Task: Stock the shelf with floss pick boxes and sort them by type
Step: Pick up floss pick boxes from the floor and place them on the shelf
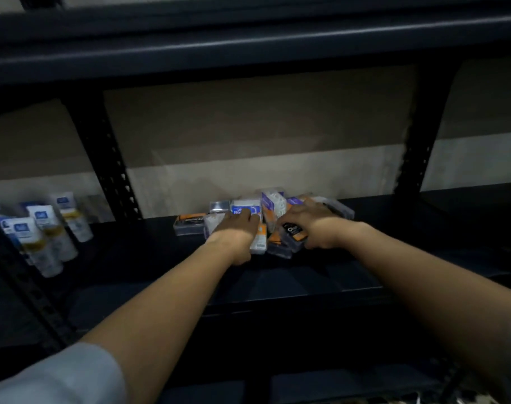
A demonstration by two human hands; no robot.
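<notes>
My left grip (234, 228) lies palm-down on the pile of floss pick boxes (263, 220), fingers curled over a white-and-blue box (244, 209), the thumb down at the pile's near edge beside a pale box with an orange label (260, 239). I cannot tell for sure whether it clasps that box or only presses on it.

My right grip (309, 225) sits at three o'clock from the left, fingers wrapped over the pile and grasping a clear box with a black-and-orange label (293, 233), which tilts toward me.

Between the two grips, a clear box with a purple label (273, 204) stands up on edge. At nine o'clock from the left grip a flat box with a dark orange label (188, 224) lies at the pile's end. At two o'clock from the right grip a clear box (340, 209) lies at the pile's far right.

The whole pile rests on the dark shelf (409, 228), toward its back near the pale wall (248, 176).

Far out at nine o'clock, past a perforated black upright (114, 167), several white tubes with blue labels (48, 228) stand leaning on the neighbouring shelf bay.
</notes>
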